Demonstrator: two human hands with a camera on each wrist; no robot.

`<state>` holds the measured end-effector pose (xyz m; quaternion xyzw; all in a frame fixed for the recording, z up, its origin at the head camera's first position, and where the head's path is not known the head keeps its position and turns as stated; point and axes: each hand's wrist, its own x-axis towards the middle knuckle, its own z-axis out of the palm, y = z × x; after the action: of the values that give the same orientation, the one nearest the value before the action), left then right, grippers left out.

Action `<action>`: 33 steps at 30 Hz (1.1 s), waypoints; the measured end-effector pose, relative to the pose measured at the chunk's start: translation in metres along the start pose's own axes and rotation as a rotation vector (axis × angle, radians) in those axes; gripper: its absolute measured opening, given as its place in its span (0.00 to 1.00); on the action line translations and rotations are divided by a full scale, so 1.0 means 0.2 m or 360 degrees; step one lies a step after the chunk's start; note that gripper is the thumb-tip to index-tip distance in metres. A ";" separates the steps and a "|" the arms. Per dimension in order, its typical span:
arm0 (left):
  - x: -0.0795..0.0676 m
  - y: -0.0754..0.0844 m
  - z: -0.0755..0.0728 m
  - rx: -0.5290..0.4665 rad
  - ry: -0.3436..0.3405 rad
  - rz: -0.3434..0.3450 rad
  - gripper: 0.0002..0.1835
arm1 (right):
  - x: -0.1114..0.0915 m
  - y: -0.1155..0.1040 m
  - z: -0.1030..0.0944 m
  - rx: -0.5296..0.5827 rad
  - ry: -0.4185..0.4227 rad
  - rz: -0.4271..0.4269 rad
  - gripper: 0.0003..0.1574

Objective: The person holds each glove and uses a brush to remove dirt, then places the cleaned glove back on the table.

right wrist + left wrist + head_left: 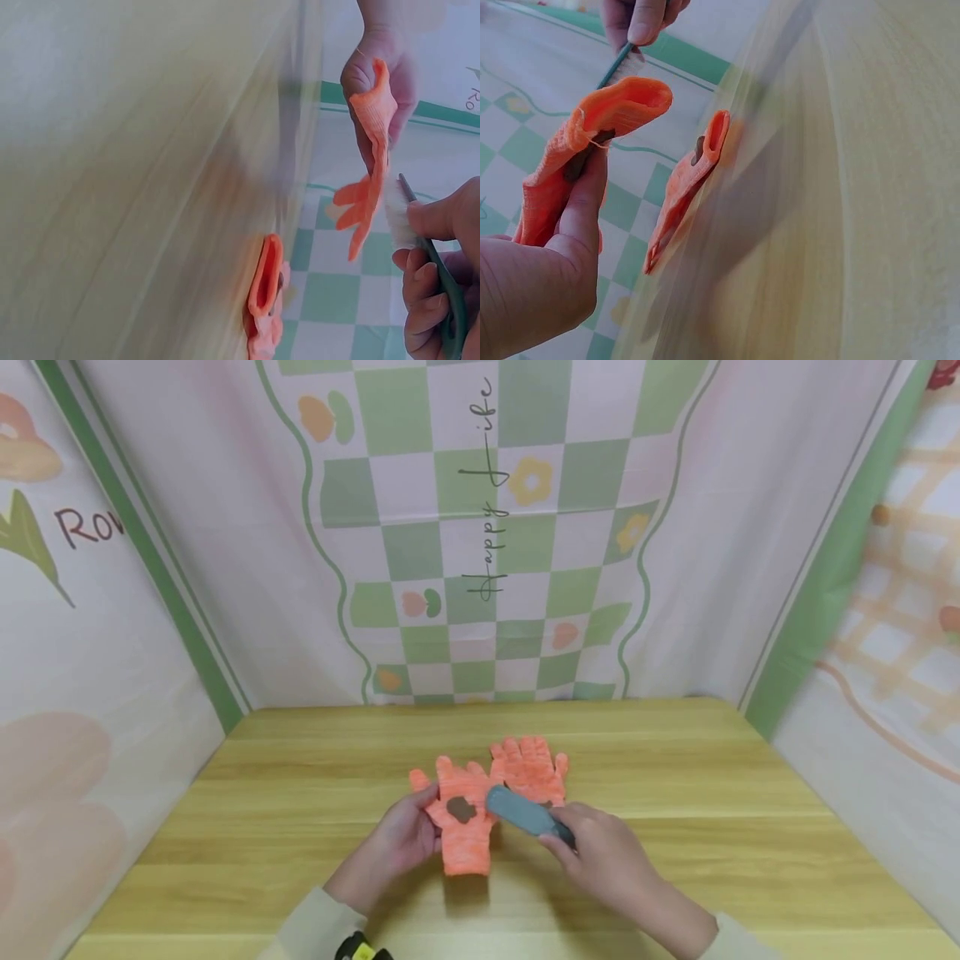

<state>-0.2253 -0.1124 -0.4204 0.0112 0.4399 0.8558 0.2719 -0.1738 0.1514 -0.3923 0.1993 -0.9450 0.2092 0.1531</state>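
My left hand (pixel 408 833) grips an orange knit glove (pixel 467 852) by its side, holding it above the table. The glove's fingers point away from me, and a dark brown patch (pixel 461 810) marks its middle. In my right hand (pixel 609 853) is a brush with a blue-green back (pixel 519 810). The brush's pale bristles (pixel 397 214) face the held glove in the right wrist view, close to its surface. A second orange glove (pixel 528 770) lies on the table just beyond the brush, also with a brown patch (pixel 697 151), seen in the left wrist view.
The wood-grain table (pixel 300 793) stretches out on both sides of my hands. Behind it hangs a green-and-white checked cloth (pixel 525 552), with further printed cloths at left and right. A dark band with a yellow part (pixel 363 950) sits at my left wrist.
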 end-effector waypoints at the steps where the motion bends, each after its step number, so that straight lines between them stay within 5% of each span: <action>1: 0.00 0.00 0.00 -0.0003 0.0007 0.0000 0.25 | 0.00 0.01 -0.01 0.0009 -0.0002 0.0004 0.22; 18: 0.02 -0.02 0.05 0.0043 -0.0071 -0.0018 0.23 | 0.08 -0.09 0.00 0.0053 0.0081 -0.0156 0.20; 27: 0.03 -0.02 0.07 0.0050 -0.0127 -0.0034 0.19 | 0.06 -0.09 0.05 0.0035 0.0007 -0.0095 0.24; 33: 0.02 -0.03 0.08 0.0091 -0.0054 -0.0030 0.20 | 0.05 -0.07 0.06 0.0030 0.0033 -0.0110 0.21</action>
<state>-0.2212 -0.0967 -0.4164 0.0294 0.4595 0.8400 0.2871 -0.1787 0.1308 -0.3947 0.2310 -0.9339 0.2147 0.1681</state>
